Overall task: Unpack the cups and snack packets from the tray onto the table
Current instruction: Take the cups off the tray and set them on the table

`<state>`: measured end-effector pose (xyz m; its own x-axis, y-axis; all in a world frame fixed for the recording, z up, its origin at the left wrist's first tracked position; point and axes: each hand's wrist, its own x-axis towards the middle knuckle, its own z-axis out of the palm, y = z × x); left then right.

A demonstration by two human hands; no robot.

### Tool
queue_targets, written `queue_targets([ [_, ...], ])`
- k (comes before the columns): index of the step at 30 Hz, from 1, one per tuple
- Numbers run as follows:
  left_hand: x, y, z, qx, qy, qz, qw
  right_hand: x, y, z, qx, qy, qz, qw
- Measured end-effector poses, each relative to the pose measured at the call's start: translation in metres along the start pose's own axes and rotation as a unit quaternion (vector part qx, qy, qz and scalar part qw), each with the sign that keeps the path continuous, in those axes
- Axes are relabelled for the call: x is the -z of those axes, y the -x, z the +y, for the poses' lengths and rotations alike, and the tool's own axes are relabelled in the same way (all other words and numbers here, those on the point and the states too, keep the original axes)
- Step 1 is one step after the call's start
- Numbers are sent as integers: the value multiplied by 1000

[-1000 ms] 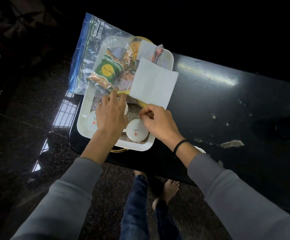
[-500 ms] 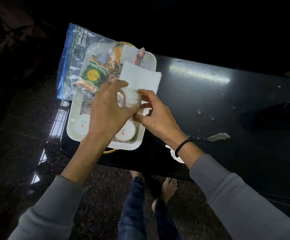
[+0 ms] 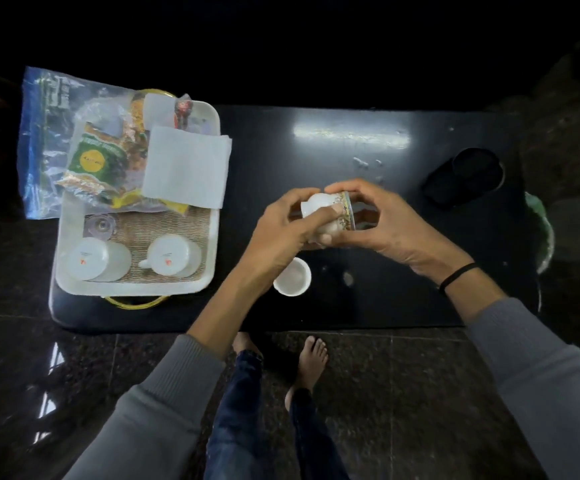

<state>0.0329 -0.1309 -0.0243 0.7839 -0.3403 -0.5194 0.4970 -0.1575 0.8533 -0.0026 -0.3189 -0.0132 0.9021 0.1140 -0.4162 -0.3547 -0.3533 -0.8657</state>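
A: Glazed china, by the look of it. The cup (image 3: 328, 213) in the air is white with a patterned band at the rim, lying on its side between both hands above the dark table (image 3: 368, 140).

B: So stiff, smooth and breakable?

A: That's my guess. Light for its size, a bit slippery, and it would chip if it knocked the other cup (image 3: 292, 277) standing mouth-up on the table just below.

B: Where is it held?

A: The left hand (image 3: 281, 230) is wrapped round the base end, fingers curled over the body. The right hand (image 3: 382, 223) cups the rim end, fingertips arched over the top. Both are closed on it, neither squeezing hard as far as I can see. I can't make out a handle from here.

B: And the arms?

A: Both forearms reach forward from grey sleeves and meet over the middle of the table, wrists slightly bent inward.

B: What's left on the tray (image 3: 212, 244)?

A: Two cups upside down on the woven mat, the left one (image 3: 89, 259) and the right one (image 3: 170, 254). Behind them sit the snack packets (image 3: 96, 161) under a white napkin (image 3: 186, 168).

B: How would those handle?

A: Soft, crinkly, light, I'd judge. Pinch a sealed edge.
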Motion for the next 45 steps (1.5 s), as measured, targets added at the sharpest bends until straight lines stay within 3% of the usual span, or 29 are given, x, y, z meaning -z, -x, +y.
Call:
queue_targets([
  [2, -16, -1, -7, 4, -65, -24, 998, 6, 18, 18, -13, 57, 36, 998],
  [4, -25, 0, -13, -23, -212, -29, 977, 8, 35, 37, -21, 134, 76, 988],
  [9, -19, 10, -33, -91, -533, -36, 841, -3, 63, 73, -62, 273, 92, 956],
  [11, -13, 15, -45, -74, -604, -59, 791, -11, 68, 80, -59, 317, 84, 943],
  [13, -5, 20, -59, -47, -633, -78, 769, -19, 69, 84, -54, 344, 79, 934],
  [19, 7, 22, -78, -76, -629, -32, 773, -35, 60, 84, -52, 410, 72, 908],
  [32, -2, 25, -80, -109, -675, 6, 729, -46, 53, 73, -54, 504, 39, 861],
  [39, 7, 29, -71, -126, -639, 16, 759, -53, 38, 43, -25, 515, 33, 856],
  [45, 40, 35, -57, -132, -595, 86, 788, -80, 2, 1, 39, 483, 25, 874],
])
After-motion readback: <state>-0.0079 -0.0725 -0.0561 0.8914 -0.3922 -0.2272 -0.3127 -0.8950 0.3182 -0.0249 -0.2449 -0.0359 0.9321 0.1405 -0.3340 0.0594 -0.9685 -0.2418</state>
